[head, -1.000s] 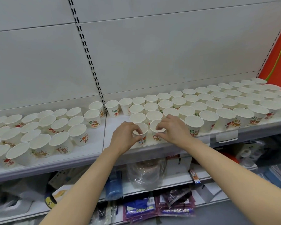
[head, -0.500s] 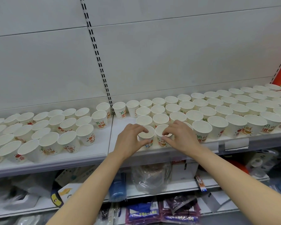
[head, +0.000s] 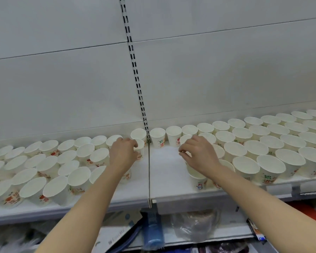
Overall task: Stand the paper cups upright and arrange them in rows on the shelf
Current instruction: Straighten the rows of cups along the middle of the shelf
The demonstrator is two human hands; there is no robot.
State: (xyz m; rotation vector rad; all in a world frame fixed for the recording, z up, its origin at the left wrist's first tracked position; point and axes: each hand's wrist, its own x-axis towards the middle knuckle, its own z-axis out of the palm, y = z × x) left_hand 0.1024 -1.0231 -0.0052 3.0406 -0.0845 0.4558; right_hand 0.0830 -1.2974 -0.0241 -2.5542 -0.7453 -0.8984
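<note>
Left hand [head: 123, 152] curls its fingers round an upright paper cup [head: 140, 149] beside the shelf [head: 164, 181] seam; right hand [head: 197, 154], fingers curled, touches the cups [head: 244, 150] standing in rows; its grip cannot be told.

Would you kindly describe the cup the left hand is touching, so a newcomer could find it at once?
Follow the slotted metal upright down the white back panel to the shelf. Just left of its foot, the left hand touches a white paper cup with red print. It stands at the right end of the left group, beside the bare gap.
</note>
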